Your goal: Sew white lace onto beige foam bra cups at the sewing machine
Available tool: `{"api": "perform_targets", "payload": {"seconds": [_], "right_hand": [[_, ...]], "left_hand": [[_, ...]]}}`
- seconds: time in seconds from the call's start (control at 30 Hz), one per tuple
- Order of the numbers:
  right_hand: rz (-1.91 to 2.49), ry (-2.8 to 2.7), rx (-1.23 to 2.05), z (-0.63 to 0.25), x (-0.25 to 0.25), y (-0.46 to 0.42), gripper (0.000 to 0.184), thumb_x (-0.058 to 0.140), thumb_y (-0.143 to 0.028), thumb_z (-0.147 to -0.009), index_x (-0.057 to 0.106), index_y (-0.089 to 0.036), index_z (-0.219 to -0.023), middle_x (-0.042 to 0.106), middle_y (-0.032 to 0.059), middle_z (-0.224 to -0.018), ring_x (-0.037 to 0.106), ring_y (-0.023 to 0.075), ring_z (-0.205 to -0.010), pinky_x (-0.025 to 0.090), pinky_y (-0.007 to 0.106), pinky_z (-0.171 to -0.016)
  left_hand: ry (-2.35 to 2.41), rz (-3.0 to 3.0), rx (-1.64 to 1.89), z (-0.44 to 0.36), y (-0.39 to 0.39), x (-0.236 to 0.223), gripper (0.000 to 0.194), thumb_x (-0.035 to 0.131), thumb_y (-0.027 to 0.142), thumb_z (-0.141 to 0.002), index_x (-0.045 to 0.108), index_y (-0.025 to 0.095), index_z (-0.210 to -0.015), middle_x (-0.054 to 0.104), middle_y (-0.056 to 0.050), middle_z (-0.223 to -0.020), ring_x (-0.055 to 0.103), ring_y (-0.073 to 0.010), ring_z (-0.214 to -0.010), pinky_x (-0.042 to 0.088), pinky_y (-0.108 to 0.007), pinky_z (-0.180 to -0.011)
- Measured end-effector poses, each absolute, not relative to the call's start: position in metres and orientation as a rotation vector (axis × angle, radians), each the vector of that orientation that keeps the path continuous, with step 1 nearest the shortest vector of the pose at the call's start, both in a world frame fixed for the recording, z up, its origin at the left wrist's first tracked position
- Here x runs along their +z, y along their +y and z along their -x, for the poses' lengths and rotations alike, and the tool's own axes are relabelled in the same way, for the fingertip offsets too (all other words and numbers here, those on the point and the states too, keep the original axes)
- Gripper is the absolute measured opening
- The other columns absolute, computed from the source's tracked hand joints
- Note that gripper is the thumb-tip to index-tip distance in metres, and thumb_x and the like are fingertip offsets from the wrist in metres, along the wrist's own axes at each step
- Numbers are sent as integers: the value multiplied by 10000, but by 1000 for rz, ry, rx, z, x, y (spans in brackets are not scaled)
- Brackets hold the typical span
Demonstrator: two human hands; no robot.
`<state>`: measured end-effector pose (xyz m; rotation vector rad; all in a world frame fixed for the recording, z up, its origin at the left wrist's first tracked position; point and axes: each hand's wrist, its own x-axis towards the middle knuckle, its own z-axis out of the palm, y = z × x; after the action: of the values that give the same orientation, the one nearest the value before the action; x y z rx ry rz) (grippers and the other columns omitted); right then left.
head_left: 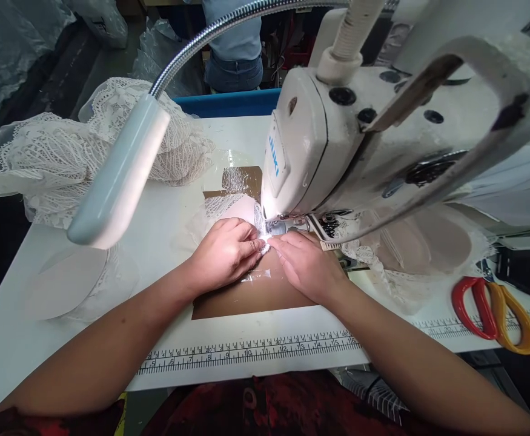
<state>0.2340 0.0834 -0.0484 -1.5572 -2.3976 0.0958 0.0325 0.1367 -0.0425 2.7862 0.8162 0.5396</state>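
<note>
- Tabletop [153, 248]: white, bears the work.
- Sewing machine [292, 139]: its head overhangs the lace piece [228, 206].
- Lace pile [65, 145]: heaped at far left, presumably to stay clear of the needle area.
- Lamp [119, 175]: on a bent neck, apparently to light the fingertips.
- Brown sheet [241, 303]: beneath both hands, likely a smooth sliding surface.
- Lace piece: at the needle area, near edge between the hands.
- Left hand [223, 251]: pinching that edge, seemingly for control.
- Right hand [310, 263]: fingertips against the same edge, probably steadying; whether it pinches cannot be told.
</note>
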Motion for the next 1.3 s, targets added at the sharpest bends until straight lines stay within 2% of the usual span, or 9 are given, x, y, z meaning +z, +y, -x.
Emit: {"api": "perform_targets", "payload": {"seconds": [0.2, 0.43, 0.67, 0.8, 0.97, 1.3], "right_hand": [[1606, -2342, 126, -237, -50, 86, 353, 434, -168, -876, 651, -216, -1150, 686, 78, -964, 602, 204, -890, 468, 318, -781], [1573, -2317, 133, -237, -48, 87, 342, 424, -184, -880, 651, -229, -1133, 688, 65, -947, 600, 199, -870, 462, 308, -748], [1489, -2439, 101, -237, -44, 80, 341, 444, -118, -846, 681, -213, -1072, 657, 57, -853, 559, 190, -829, 404, 278, -668], [1551, -2453, 66, -235, -43, 78, 364, 440, -121, -853, 663, -210, -1126, 648, 66, -858, 555, 195, -841, 398, 274, -655], [1591, -2447, 42, -233, -43, 81, 410, 430, -126, -863, 617, -202, -1220, 657, 87, -930, 575, 210, -887, 439, 286, -711], [1471, -2353, 84, -240, -50, 80, 367, 440, -142, -866, 652, -226, -1154, 702, 36, -922, 613, 177, -868, 463, 266, -724]], "left_hand": [[742, -2839, 506, -31, 136, -39, 268, 500, 327, -903, 679, 198, -1056, 602, -101, -952, 519, -219, -888, 423, -373, -782], [608, -2797, 494, -31, 135, -37, 271, 487, 316, -910, 679, 177, -1043, 602, -79, -839, 518, -198, -821, 424, -369, -765], [619, -2816, 523, -31, 132, -37, 249, 481, 253, -922, 672, 172, -1060, 653, -92, -1130, 546, -212, -959, 450, -388, -856], [663, -2843, 552, -31, 133, -41, 248, 498, 241, -915, 669, 176, -1082, 664, -80, -1154, 559, -211, -929, 470, -392, -821], [724, -2851, 605, -30, 137, -45, 263, 516, 235, -899, 656, 161, -1108, 666, -91, -1156, 566, -224, -925, 480, -412, -813], [925, -2822, 618, -29, 145, -47, 308, 482, 267, -897, 632, 149, -1139, 629, -126, -1187, 549, -262, -1003, 450, -441, -866]]}}
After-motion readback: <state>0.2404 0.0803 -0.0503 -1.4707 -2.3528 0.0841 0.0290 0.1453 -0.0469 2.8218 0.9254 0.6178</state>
